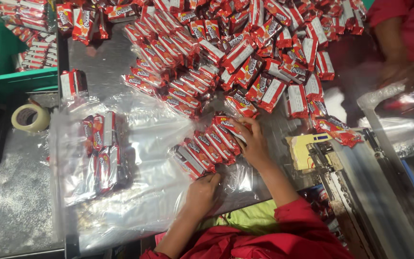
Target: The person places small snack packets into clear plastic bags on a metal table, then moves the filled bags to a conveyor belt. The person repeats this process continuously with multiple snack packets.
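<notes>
Steel worktop (106,62), upper half of frame buried under a heap of red snack packets (245,43). Centre: a short row of packets (207,146) held on edge, squeezed between both hands. Left hand (202,192) presses the near end, fingers curled against it; right hand (252,141) clamps the far end. Clear plastic bags (154,144) lie beneath. A filled bag (102,151) sits centre-left, tape roll (29,117) at left edge. Judgement: keep end pressure even so the row stays square and no packet tips.
</notes>
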